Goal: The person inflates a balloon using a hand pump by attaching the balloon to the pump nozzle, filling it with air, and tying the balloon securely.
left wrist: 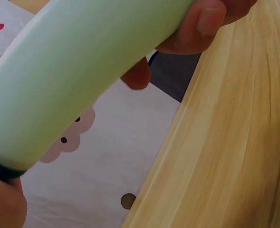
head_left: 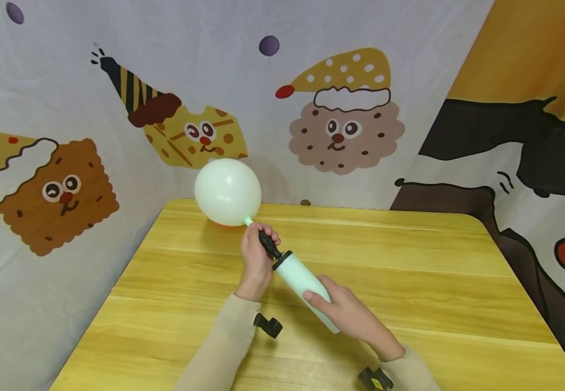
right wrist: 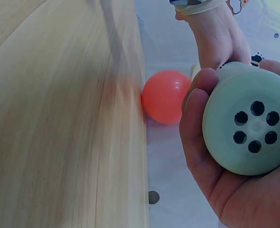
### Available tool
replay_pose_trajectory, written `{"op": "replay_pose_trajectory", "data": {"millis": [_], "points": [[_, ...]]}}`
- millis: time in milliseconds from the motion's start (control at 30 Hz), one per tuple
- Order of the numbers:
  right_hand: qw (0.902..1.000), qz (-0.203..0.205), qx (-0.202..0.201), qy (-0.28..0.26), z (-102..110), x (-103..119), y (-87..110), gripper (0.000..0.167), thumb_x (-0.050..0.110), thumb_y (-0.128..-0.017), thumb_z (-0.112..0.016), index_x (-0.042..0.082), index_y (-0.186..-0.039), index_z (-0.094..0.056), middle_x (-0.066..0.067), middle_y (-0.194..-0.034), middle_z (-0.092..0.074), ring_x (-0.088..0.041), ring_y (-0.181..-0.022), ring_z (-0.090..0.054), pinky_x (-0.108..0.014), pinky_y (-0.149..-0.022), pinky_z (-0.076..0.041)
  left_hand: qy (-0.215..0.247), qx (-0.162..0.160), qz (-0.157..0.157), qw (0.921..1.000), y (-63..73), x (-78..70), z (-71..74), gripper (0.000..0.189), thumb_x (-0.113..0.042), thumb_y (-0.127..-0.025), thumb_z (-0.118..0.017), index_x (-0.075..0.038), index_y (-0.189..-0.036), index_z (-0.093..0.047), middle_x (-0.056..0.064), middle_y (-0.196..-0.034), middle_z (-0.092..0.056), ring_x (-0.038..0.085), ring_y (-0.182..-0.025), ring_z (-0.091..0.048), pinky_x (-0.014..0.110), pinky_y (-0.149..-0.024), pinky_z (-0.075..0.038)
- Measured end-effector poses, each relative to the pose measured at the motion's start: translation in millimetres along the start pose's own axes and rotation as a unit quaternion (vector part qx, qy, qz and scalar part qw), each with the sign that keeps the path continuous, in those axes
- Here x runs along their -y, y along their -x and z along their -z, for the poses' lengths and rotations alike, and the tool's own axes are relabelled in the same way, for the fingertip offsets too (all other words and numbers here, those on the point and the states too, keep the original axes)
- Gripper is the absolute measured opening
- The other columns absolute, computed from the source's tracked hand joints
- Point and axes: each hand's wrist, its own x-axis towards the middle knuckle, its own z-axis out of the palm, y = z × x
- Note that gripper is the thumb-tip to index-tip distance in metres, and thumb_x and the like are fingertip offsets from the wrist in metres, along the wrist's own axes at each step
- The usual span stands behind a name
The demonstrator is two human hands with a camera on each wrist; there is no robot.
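A pale mint balloon [head_left: 227, 191], round and inflated, sits on the nozzle end of a mint hand pump [head_left: 306, 285]. My left hand [head_left: 258, 255] grips the pump's black front part close to the balloon's neck. Around the pump's mint barrel curl the fingers of my right hand [head_left: 348, 309]. The pump slants across the table, held above it. In the right wrist view, the pump's round end [right wrist: 256, 127] shows several dark holes, and my left hand [right wrist: 220, 40] appears beyond it. The left wrist view shows the barrel [left wrist: 82, 71] close up.
A red balloon [right wrist: 164, 97] is beyond the table's far edge, mostly hidden behind the mint balloon in the head view. The wooden table [head_left: 433, 271] meets a cartoon-printed cloth [head_left: 272, 70] at the back and sides. Each wrist carries a small black mount [head_left: 268, 326].
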Motion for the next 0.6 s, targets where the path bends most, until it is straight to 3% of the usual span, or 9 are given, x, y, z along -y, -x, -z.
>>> {"op": "replay_pose_trajectory", "data": {"millis": [367,600], "points": [[0.9997,0.007,-0.013,0.019,-1.4,0.2,3.0,0.051,0.040,-0.107,-0.056,-0.002,-0.136,-0.054,-0.007,-0.093,-0.067,-0.017,-0.071,-0.065,-0.032,-0.056,-0.056,-0.017,-0.016,-0.026,0.9994,0.2,0.1,-2.6,0.029,-0.021,-0.115,-0.029,-0.011,-0.092,-0.044,0.000,-0.077,-0.051,0.011,-0.062,-0.053,0.022,-0.058,-0.050],[0.9984,0.014,-0.018,0.053,1.8,0.1,10.4,0.051,0.042,-0.107,-0.057,0.001,-0.137,-0.055,-0.003,-0.095,-0.067,-0.013,-0.073,-0.063,-0.030,-0.060,-0.055,-0.008,-0.054,-0.048,0.9974,-6.2,-4.0,-1.6,0.031,-0.020,-0.114,-0.030,-0.011,-0.089,-0.045,0.000,-0.073,-0.052,0.011,-0.058,-0.053,0.022,-0.056,-0.051]]}}
